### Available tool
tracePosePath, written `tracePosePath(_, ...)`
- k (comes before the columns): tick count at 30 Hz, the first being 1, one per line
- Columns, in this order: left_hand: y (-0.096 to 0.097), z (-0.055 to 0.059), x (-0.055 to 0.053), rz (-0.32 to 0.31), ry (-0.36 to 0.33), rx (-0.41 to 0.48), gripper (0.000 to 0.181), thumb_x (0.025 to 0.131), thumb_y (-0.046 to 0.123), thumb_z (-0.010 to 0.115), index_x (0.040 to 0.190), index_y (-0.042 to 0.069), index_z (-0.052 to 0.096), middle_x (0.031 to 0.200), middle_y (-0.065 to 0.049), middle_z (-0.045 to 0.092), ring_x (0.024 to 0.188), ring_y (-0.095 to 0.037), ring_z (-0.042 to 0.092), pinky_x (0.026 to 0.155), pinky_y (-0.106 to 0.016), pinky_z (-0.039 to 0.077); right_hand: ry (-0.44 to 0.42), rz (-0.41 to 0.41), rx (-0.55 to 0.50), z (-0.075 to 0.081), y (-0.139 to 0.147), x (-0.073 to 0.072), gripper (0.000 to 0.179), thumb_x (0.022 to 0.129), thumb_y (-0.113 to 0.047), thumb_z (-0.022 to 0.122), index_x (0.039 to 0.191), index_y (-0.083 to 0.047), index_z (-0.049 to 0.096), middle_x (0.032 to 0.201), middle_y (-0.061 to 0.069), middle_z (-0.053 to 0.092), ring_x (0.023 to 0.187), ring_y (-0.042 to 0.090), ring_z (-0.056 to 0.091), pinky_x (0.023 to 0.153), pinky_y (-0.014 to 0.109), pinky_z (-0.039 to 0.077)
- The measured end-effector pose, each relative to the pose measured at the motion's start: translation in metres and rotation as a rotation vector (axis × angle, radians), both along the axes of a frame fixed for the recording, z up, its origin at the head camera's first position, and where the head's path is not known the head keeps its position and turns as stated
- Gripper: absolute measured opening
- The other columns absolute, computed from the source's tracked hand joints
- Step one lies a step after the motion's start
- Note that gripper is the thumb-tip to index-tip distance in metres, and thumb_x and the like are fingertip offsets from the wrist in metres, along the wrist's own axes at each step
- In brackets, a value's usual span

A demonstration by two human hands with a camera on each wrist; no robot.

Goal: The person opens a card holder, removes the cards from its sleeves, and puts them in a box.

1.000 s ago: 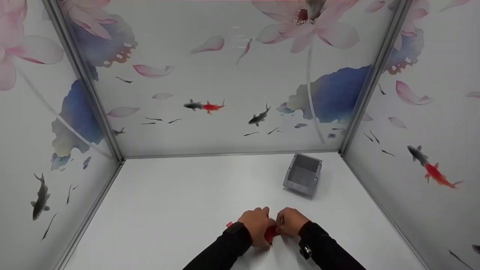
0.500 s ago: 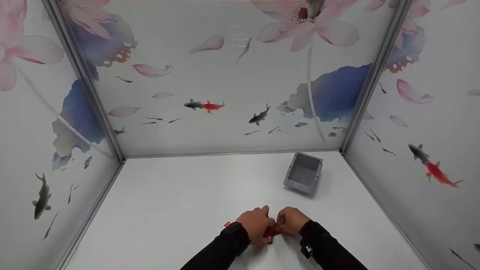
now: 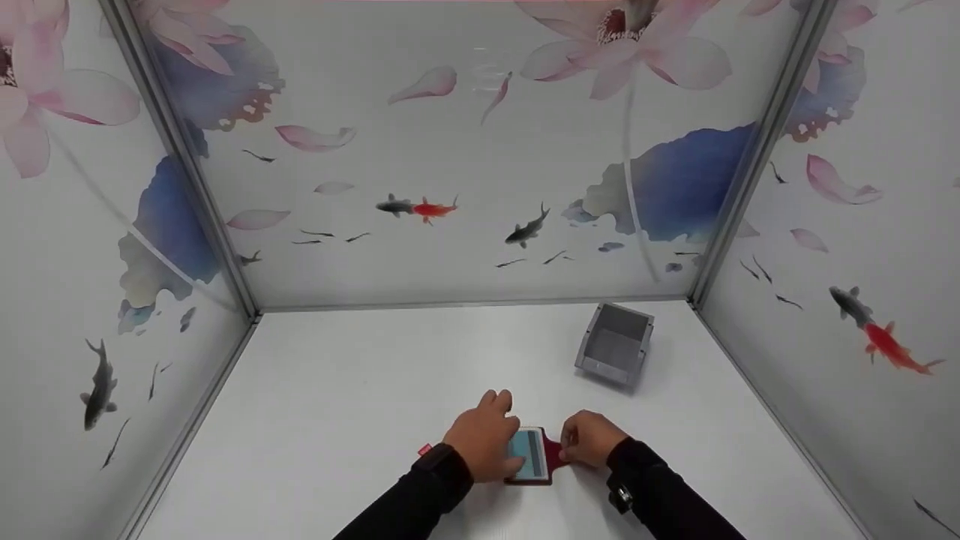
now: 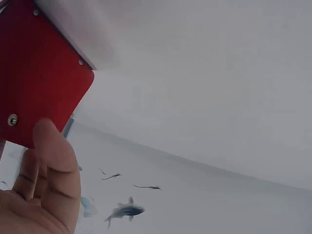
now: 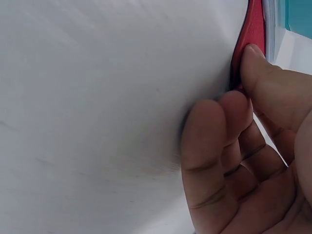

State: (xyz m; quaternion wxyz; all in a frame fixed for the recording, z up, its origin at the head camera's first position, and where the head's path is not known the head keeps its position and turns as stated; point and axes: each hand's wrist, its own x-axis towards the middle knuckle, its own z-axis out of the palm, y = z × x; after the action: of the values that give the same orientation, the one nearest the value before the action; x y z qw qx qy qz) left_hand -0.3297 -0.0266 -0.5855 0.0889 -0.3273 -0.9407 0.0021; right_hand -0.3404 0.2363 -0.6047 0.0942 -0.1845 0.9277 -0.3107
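A small red snap wallet [image 3: 555,454] stands open low in the head view. Its pale-blue inner panel [image 3: 528,450] faces up, framed in white. My left hand [image 3: 484,441] is over its left side, thumb and fingers at the raised red cover [image 4: 44,73]. A metal snap [image 4: 12,119] and small rivets show on that cover in the left wrist view. My right hand [image 3: 591,439] pinches the red tab at the wallet's right end. Layered white edges [image 5: 270,29] lie beside the tab in the right wrist view.
A grey bin [image 3: 615,345] sits toward the back right of the white table [image 3: 360,390]. Walls printed with flowers and fish enclose the back and both sides, joined by metal corner posts [image 3: 772,135].
My left hand has moved left, away from my right hand, and the wallet has come open with its blue panel showing. The right hand keeps its pinch on the tab.
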Motion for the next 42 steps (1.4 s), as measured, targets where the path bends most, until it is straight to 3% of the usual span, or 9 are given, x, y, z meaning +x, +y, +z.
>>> tracePosePath(6,-0.011,-0.005,0.005,-0.013,0.132,-0.069,0.014,0.097,0.028,0.087,0.106,0.017,0.088,0.109,0.0,0.068,0.095,-0.017,0.051,0.078,-0.031,0.053,-0.001,-0.004,0.007,0.0,-0.001,0.0,0.02,0.088,0.001,0.093,0.079,-0.003,0.075,0.075,-0.002,0.066,0.074,0.014,0.055,0.067,0.029,0.045)
tracePosePath(13,-0.014,-0.006,0.011,-0.038,-0.124,-0.002,0.019,0.098,0.011,0.088,0.115,0.02,0.087,0.108,0.004,0.075,0.095,-0.011,0.067,0.084,-0.029,0.062,-0.016,-0.034,0.027,0.0,-0.003,0.001,0.02,0.09,0.0,0.092,0.08,-0.005,0.075,0.074,-0.003,0.065,0.074,0.014,0.055,0.068,0.03,0.045)
tracePosePath(14,-0.015,-0.007,0.011,-0.029,-0.148,0.012,0.018,0.099,0.012,0.087,0.115,0.02,0.087,0.107,0.004,0.077,0.093,-0.011,0.068,0.084,-0.03,0.063,-0.018,-0.04,0.03,0.0,-0.004,0.001,0.02,0.09,-0.001,0.092,0.08,-0.005,0.075,0.074,-0.004,0.064,0.074,0.014,0.055,0.068,0.029,0.045)
tracePosePath(15,-0.017,-0.023,0.003,-0.029,-0.149,0.034,0.014,0.102,0.019,0.085,0.116,0.02,0.087,0.106,0.005,0.077,0.092,-0.01,0.067,0.084,-0.029,0.062,-0.019,-0.043,0.031,0.001,-0.004,0.001,0.02,0.09,-0.001,0.092,0.08,-0.005,0.075,0.074,-0.004,0.064,0.074,0.014,0.055,0.068,0.03,0.045)
tracePosePath(18,-0.02,-0.026,0.003,0.012,-0.201,0.083,0.025,0.1,0.038,0.087,0.113,0.016,0.084,0.1,0.005,0.076,0.083,-0.009,0.061,0.081,-0.032,0.06,-0.016,-0.042,0.036,0.001,-0.004,0.001,0.019,0.091,-0.002,0.092,0.081,-0.005,0.075,0.075,-0.004,0.064,0.074,0.014,0.055,0.068,0.03,0.045)
tracePosePath(22,-0.018,-0.009,0.012,0.081,-0.272,0.098,0.064,0.086,0.064,0.095,0.121,0.013,0.079,0.099,0.003,0.075,0.08,-0.01,0.059,0.082,-0.033,0.06,-0.006,-0.037,0.045,0.002,-0.003,0.0,0.019,0.091,-0.003,0.092,0.082,-0.006,0.076,0.077,-0.003,0.065,0.075,0.013,0.055,0.069,0.029,0.045)
tracePosePath(25,-0.012,-0.01,0.011,0.126,-0.281,0.06,0.086,0.077,0.073,0.097,0.135,0.013,0.074,0.106,0.001,0.078,0.087,-0.013,0.067,0.089,-0.035,0.063,-0.009,-0.038,0.038,0.002,-0.002,0.0,0.02,0.091,-0.002,0.092,0.081,-0.006,0.075,0.077,-0.003,0.064,0.075,0.014,0.055,0.068,0.03,0.045)
tracePosePath(32,-0.001,-0.015,0.006,0.181,-0.279,0.017,0.091,0.083,0.063,0.098,0.153,0.014,0.066,0.12,-0.005,0.081,0.103,-0.021,0.075,0.1,-0.04,0.064,-0.022,-0.033,0.011,0.001,-0.004,0.0,0.02,0.091,-0.001,0.091,0.081,-0.006,0.074,0.076,-0.004,0.064,0.075,0.014,0.056,0.067,0.029,0.045)
tracePosePath(42,-0.01,-0.005,0.011,0.114,-0.296,0.036,0.078,0.094,0.052,0.093,0.155,0.014,0.065,0.119,-0.005,0.083,0.105,-0.02,0.078,0.099,-0.038,0.065,-0.017,-0.025,0.001,0.0,0.0,0.002,0.019,0.09,-0.001,0.092,0.082,-0.004,0.075,0.076,-0.003,0.066,0.074,0.014,0.056,0.067,0.03,0.046)
